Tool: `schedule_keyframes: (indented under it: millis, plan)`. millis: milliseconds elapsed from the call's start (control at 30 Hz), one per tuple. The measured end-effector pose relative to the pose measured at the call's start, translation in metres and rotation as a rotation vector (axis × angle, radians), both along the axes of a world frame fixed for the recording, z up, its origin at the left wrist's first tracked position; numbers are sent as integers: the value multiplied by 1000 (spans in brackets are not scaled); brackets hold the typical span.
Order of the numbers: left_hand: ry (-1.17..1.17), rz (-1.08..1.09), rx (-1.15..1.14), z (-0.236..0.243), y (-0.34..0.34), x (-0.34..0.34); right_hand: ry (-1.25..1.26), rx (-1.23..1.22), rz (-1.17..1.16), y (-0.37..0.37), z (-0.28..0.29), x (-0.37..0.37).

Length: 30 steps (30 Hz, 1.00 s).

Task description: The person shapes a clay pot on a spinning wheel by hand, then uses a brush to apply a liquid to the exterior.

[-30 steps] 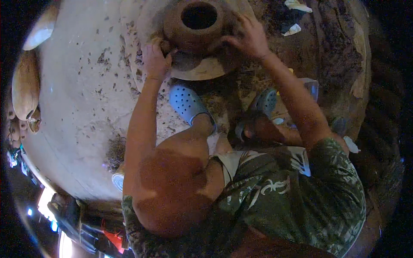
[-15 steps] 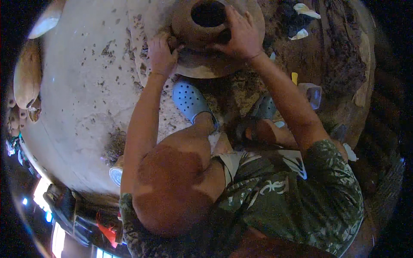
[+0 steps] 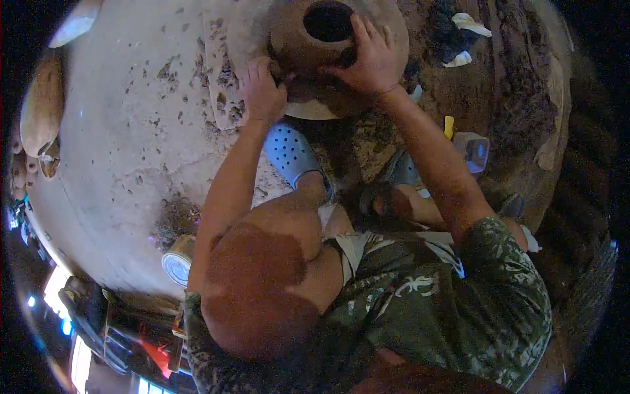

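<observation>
A wide-shouldered brown clay pot [image 3: 295, 39] with a dark round opening stands on a round board [image 3: 318, 110] at the top of the view. My right hand [image 3: 379, 60] lies against its right side, fingers and thumb spread, fingertips close to the opening's rim and thumb on the near wall. At the pot's lower left, my left hand [image 3: 264, 95] is closed, its fingers curled toward the thumb. A small clay-coloured lump seems to be between them, mostly hidden. The pot's far side is cut off by the frame.
Below the board are my blue perforated clogs [image 3: 289, 154]. To the right lie a yellow-handled tool [image 3: 449, 127], a clear plastic container [image 3: 474, 150] and white cloth scraps [image 3: 471, 26]. A lidded bucket [image 3: 177, 268] stands at my left, a long tan vessel [image 3: 41, 115] at far left.
My left hand has shifted a little to the right along the pot's near-left side. The pot sits slightly farther right in view, and my right hand stays against it.
</observation>
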<state>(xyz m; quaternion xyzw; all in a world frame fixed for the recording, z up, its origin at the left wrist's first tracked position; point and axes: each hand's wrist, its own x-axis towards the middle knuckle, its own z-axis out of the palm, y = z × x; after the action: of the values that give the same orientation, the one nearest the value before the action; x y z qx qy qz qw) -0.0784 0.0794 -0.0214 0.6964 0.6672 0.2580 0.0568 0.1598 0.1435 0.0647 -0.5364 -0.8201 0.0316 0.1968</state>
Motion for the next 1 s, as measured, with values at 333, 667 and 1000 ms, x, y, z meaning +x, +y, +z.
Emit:
schedule_keyframes:
  millis: [333, 667, 1000]
  plan:
    - [-89, 120, -115, 7, -17, 23, 237, -105, 65, 1, -11, 8]
    - [-70, 137, -25, -1, -22, 31, 363, -78, -47, -2, -11, -1]
    - [-82, 148, -149, 7, -23, 32, 238, -161, -243, -18, -34, -16]
